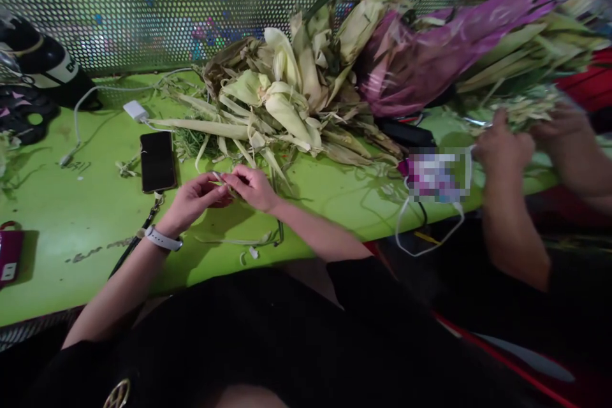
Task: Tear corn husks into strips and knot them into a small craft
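Observation:
My left hand point(195, 201), with a white watch band point(163, 239) on its wrist, is closed with thumb and fingers pinched together. Right beside it, my right hand point(253, 187) is closed too. Between the fingertips of both is a small pale strip point(218, 176), likely plant matter, mostly covered by the fingers. Behind the hands spreads a large heap of corn husks point(287, 102), pale green to dry tan. A black phone point(158, 162) with a strap lies left of my hands. Thin plant scraps point(239, 240) lie on the green table point(95, 204) below them.
At right, a co-worker's hands point(504, 143) hold shredded plant pieces. A purple plastic bag point(430, 54) leans over the husks. A white adapter point(136, 111) and cable lie behind the phone. A black-and-white object point(43, 57) and a maroon box point(10, 255) are at left. Perforated metal point(143, 13) stands behind.

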The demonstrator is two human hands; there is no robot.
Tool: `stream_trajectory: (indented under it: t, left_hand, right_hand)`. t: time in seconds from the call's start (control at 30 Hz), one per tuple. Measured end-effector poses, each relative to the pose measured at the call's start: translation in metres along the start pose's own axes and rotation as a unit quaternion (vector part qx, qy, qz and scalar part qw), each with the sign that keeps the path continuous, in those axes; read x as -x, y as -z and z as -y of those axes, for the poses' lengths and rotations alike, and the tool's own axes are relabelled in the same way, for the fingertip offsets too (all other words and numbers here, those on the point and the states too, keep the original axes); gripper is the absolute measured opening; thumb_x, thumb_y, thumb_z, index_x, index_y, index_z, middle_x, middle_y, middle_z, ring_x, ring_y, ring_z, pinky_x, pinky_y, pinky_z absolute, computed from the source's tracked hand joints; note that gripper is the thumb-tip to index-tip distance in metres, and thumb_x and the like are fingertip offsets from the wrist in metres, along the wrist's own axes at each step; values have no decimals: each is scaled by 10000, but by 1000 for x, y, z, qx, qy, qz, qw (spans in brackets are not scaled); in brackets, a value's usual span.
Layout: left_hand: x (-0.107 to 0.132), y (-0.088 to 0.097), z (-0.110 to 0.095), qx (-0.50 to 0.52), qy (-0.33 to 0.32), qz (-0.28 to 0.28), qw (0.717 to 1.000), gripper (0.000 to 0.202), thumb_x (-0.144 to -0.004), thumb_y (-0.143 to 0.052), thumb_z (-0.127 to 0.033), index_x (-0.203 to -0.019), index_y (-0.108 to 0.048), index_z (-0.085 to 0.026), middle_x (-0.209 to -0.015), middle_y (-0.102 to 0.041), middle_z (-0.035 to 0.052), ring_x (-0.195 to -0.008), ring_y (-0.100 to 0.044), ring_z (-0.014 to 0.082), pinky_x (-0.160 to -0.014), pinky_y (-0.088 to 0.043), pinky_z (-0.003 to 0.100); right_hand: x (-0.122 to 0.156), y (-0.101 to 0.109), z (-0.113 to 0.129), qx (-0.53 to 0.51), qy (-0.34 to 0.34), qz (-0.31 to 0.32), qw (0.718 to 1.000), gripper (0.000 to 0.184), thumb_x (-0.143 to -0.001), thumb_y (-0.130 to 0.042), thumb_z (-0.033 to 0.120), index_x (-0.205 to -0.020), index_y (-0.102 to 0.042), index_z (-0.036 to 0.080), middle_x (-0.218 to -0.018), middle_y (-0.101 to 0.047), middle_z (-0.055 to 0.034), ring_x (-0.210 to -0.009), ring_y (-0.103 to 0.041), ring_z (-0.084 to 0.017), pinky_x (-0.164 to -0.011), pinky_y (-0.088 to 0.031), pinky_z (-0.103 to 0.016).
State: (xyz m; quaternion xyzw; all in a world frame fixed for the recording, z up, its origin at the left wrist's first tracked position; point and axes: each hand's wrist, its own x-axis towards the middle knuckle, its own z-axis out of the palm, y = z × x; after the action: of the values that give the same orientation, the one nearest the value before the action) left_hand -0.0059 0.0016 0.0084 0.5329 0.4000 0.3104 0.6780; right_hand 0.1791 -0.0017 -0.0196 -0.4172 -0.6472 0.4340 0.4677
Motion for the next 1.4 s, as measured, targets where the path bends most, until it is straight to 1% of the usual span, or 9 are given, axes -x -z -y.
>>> stream_trajectory:
  t: [0.23,0.4,0.57,0.67,0.77,0.9,1.07,1.2,1.4]
  left_hand:
    - [5,-3,-15,-214,-58,48,974,217,-898,-632,-330,-990,-663,-136,-824,-738,51,-725,-716,157,-717,-586,289]
    - [13,-4,-24,-371,-68,53,925,132,-914,-528,-202,-885,-649,-158,-745,-737,27,-657,-695,142,-640,-522,245]
    - [16,3,-19,-387,-71,61,917,131,-918,-533,-215,-887,-649,-161,-757,-745,28,-660,-700,143,-642,-521,241]
    - [14,9,-13,-345,-67,72,934,130,-921,-560,-241,-893,-656,-159,-768,-745,36,-682,-708,142,-657,-536,240]
    - [10,15,-5,-228,-52,97,967,188,-931,-591,-319,-954,-661,-146,-804,-739,51,-738,-716,151,-725,-578,277]
    - [5,25,3,-96,-30,114,988,261,-913,-639,-360,-1056,-657,-142,-829,-727,51,-762,-708,152,-772,-600,325]
    - [5,31,5,-71,-19,131,989,221,-904,-664,-347,-1001,-680,-149,-802,-718,52,-731,-687,143,-733,-577,293]
    - [8,32,9,-18,7,124,992,259,-912,-658,-343,-1089,-681,-155,-811,-711,42,-741,-683,137,-761,-583,298]
    - [8,30,20,93,9,14,996,282,-864,-726,-331,-1093,-701,-168,-888,-739,42,-813,-721,152,-880,-592,340]
  right_hand:
    - [3,1,2,142,83,19,986,467,-1006,-432,507,-667,-471,188,-596,-452,39,-543,-409,-77,-547,-310,-237]
    - [5,-5,-7,294,216,15,931,449,-1044,-372,447,-715,-524,182,-630,-519,4,-589,-468,-108,-580,-338,-256]
    - [7,-8,-7,321,318,1,892,401,-1042,-409,379,-707,-513,184,-619,-522,-4,-596,-477,-121,-579,-348,-262]
    - [7,-9,-3,260,271,20,927,425,-1040,-402,407,-686,-493,189,-612,-513,4,-573,-462,-108,-556,-347,-250]
    - [5,-7,0,157,125,35,979,448,-1033,-382,470,-699,-482,190,-595,-476,33,-524,-426,-80,-515,-322,-225]
    - [1,-5,0,65,-15,43,997,475,-976,-450,573,-701,-497,189,-573,-437,54,-521,-391,-74,-512,-296,-225]
    - [-1,-9,-1,25,-60,33,997,496,-918,-533,615,-669,-509,188,-591,-444,49,-565,-406,-85,-558,-322,-240]
    - [0,-9,-6,1,-79,37,996,513,-892,-552,648,-668,-512,189,-589,-447,50,-562,-415,-87,-556,-334,-241]
    - [4,-6,-11,-90,-73,0,993,443,-969,-432,608,-900,-573,194,-728,-563,6,-627,-527,-115,-591,-444,-259]
